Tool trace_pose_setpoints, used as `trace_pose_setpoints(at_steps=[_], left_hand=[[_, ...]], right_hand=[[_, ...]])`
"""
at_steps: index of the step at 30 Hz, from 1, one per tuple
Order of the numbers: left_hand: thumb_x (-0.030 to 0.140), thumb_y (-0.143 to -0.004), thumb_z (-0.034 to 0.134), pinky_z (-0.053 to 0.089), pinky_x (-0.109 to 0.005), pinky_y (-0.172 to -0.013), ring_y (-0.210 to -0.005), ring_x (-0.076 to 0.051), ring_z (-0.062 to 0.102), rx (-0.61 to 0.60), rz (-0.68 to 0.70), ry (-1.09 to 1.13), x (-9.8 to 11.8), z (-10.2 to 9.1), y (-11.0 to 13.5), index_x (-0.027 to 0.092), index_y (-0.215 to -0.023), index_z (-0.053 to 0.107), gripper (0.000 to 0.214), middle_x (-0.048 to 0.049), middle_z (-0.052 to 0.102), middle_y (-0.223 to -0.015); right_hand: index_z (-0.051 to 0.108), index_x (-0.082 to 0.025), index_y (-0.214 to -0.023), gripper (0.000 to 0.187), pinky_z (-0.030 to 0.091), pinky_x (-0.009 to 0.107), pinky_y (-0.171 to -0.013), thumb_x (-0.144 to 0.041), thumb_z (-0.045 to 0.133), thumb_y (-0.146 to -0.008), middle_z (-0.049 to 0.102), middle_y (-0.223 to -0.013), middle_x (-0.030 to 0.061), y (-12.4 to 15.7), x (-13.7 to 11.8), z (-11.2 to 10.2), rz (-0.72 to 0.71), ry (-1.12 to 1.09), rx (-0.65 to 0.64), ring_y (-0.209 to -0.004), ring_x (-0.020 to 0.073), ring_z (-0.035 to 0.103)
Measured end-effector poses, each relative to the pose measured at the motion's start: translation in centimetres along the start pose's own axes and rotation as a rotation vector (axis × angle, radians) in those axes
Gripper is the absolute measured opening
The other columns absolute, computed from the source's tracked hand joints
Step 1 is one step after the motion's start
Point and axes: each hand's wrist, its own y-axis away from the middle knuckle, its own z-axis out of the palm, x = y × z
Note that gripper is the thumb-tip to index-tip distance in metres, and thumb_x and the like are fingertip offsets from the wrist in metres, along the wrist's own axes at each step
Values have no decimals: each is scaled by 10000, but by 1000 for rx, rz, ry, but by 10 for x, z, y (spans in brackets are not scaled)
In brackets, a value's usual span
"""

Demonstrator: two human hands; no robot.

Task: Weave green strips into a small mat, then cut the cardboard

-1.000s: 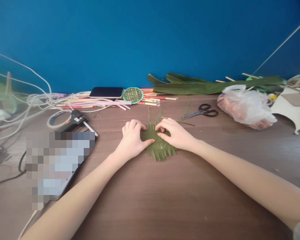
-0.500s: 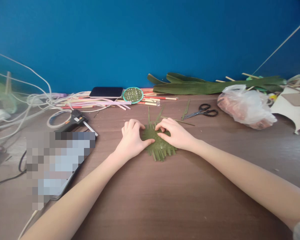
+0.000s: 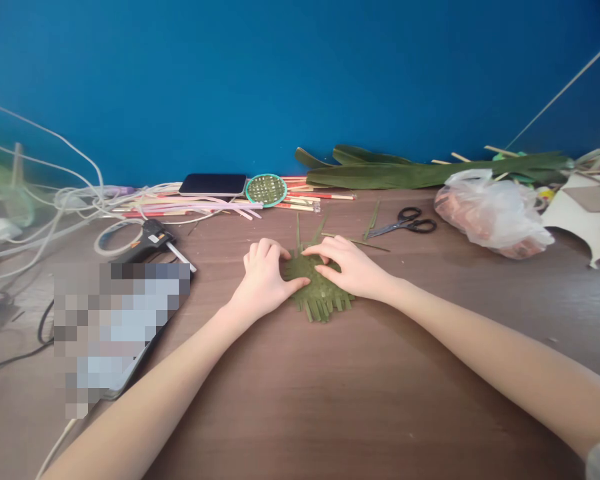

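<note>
A small woven mat of green leaf strips (image 3: 319, 293) lies flat on the brown table (image 3: 300, 400), loose strip ends sticking out at its near and far edges. My left hand (image 3: 263, 280) rests on the mat's left edge with curled fingers and the thumb pressing down on the weave. My right hand (image 3: 350, 267) is on the mat's right and far side, its fingertips pinching a strip near the top edge. Both hands hide the mat's upper part.
Black scissors (image 3: 404, 223) lie to the right behind the mat. Long green leaves (image 3: 420, 172) and a plastic bag (image 3: 493, 213) are at the back right. A phone (image 3: 213, 184), a round woven piece (image 3: 265, 190), coloured strips, cables and a glue gun (image 3: 147, 241) sit left.
My right fingertips have shifted slightly left along the mat's far edge. The left hand and the mat stay put.
</note>
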Motion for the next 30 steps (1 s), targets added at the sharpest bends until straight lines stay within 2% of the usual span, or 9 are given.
trace_pose_setpoints(at_steps=[7,11,13,20,27,30], left_hand=[[371,-653,715,352,-408,-878,-984,-247,426,15,-7,9,-1,1,1,157,-919,488,411,-67,467,-1005],[236,-754,557,359,-403,-872,-951,-234,432,51,12,-4,-3,0,2,168,-889,489,165,-67,485,-983],[153,-750,489,362,-396,-863,-940,-231,437,66,23,-33,-3,-1,3,174,-867,497,119,-64,500,-967],[149,-727,481,376,-387,-828,-929,-238,475,66,56,-116,-3,-3,4,173,-860,537,145,-63,550,-961],[171,-749,488,409,-364,-818,-928,-226,533,32,102,-81,-3,-11,1,146,-929,577,202,-74,606,-980],[175,-781,464,396,-373,-827,-964,-228,544,46,185,-145,-6,-11,1,165,-992,615,260,-51,648,-1038]], right_hand=[[552,-153,-1089,276,372,329,-764,-185,479,-825,502,-781,42,0,2,1,8,-25,22,-798,194,444],[546,-161,-1061,247,372,324,-781,-192,499,-821,504,-778,35,1,4,2,6,-36,39,-800,188,446],[545,-169,-1050,235,373,323,-780,-189,502,-819,502,-776,33,1,4,3,7,-35,40,-795,186,445],[545,-177,-1024,208,372,322,-771,-190,500,-822,494,-766,31,1,3,2,-1,-35,42,-786,186,447],[546,-175,-1020,210,371,324,-773,-187,497,-817,495,-769,31,1,5,3,-10,-38,46,-785,185,444],[551,-158,-1027,220,371,323,-772,-182,496,-816,494,-769,34,1,4,2,-5,-31,42,-782,183,442]])
